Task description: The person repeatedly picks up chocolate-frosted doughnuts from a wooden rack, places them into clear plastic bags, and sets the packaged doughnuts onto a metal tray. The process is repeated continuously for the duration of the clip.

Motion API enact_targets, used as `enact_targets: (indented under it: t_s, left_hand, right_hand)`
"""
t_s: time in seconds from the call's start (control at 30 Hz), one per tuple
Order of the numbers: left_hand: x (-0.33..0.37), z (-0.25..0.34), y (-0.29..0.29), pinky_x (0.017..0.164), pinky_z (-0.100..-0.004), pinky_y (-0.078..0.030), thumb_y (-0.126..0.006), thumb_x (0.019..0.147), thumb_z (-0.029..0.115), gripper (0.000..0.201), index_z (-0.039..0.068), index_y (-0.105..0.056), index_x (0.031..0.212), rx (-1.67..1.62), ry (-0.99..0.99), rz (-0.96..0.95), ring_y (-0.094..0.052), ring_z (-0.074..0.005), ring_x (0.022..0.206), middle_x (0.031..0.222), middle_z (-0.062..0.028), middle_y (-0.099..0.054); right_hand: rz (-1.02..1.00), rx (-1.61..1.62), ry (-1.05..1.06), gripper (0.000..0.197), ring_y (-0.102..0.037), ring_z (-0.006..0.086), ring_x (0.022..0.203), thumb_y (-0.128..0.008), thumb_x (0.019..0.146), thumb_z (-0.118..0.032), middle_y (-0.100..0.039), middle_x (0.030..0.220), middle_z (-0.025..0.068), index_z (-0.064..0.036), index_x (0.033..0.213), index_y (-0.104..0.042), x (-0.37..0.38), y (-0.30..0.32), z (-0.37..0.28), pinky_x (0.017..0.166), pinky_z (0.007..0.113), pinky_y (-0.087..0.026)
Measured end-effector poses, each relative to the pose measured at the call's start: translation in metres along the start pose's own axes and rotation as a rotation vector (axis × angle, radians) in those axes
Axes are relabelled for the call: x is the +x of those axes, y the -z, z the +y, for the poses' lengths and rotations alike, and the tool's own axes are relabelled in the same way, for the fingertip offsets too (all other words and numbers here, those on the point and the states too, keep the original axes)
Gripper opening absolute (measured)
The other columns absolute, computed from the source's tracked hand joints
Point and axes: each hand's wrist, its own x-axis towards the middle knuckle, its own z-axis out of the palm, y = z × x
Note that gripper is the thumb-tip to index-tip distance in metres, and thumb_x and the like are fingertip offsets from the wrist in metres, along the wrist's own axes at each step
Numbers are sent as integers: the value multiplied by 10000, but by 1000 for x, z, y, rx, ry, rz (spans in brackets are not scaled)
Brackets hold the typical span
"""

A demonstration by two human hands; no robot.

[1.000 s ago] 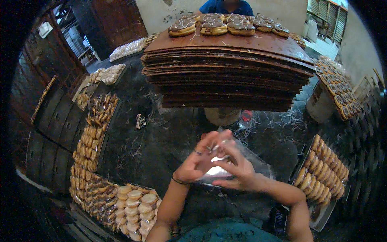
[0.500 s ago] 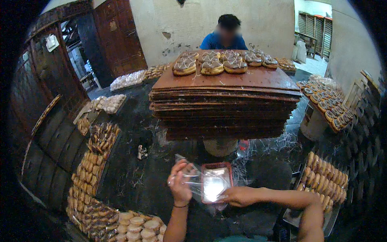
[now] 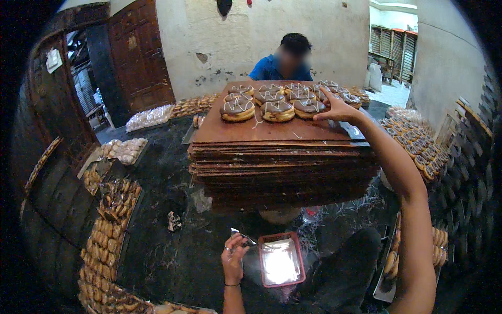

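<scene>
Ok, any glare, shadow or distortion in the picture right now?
In the head view, white glare hides detail inside the red basket; same head view, shadow darkens the lower part of the board stack; head view again, the brown door looks slanted and black fills the corners.

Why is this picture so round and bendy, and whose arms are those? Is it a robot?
No robot here! Those are a person's own bare arms and hands. The camera sits on that person's head, looking down, and its very wide lens makes straight edges bend. In front is a stack of brown boards with brown-topped buns on it, drizzled with white. The right hand reaches to one bun; I can't tell if it's gripping. The left hand holds clear plastic beside a red basket. Behind the stack is another person.
</scene>
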Motion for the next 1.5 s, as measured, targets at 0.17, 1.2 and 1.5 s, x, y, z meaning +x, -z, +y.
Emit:
enact_targets:
  t_s: [0.17, 1.2, 1.5]
  left_hand:
    - [3, 4, 10, 887, -349, -470, -603, 845, 176, 317, -15, -548, 1092, -38, 20, 1, -519, -222, 1078, 1235, -106, -438]
    - [-3, 21, -77, 1057, -583, -166, -530, 748, 652, 785, 105, -418, 1300, -1145, 138, -47, -246, -375, 1310, 1401, -162, -318]
    - [-7, -3, -80, 1031, -563, -264, -435, 776, 692, 804, 118, -377, 1337, -1232, 418, 338, -345, -371, 1260, 1371, -192, -369]
  right_hand:
    - [-28, 273, 171, 1202, -285, 283, 1305, -846, 552, -364, -273, 1415, 212, -64, 1433, -84, 20, -19, 11, 1067, 342, -218]
    - [-128, 1016, -1, 1030, -479, 274, 1121, -814, 566, -324, -469, 1216, 167, -16, 1364, -239, -291, -139, -89, 974, 374, -355]
    - [98, 196, 203, 1037, -420, 331, 1088, -842, 508, -368, -490, 1106, 159, -10, 1325, -314, -277, -185, -108, 987, 436, -288]
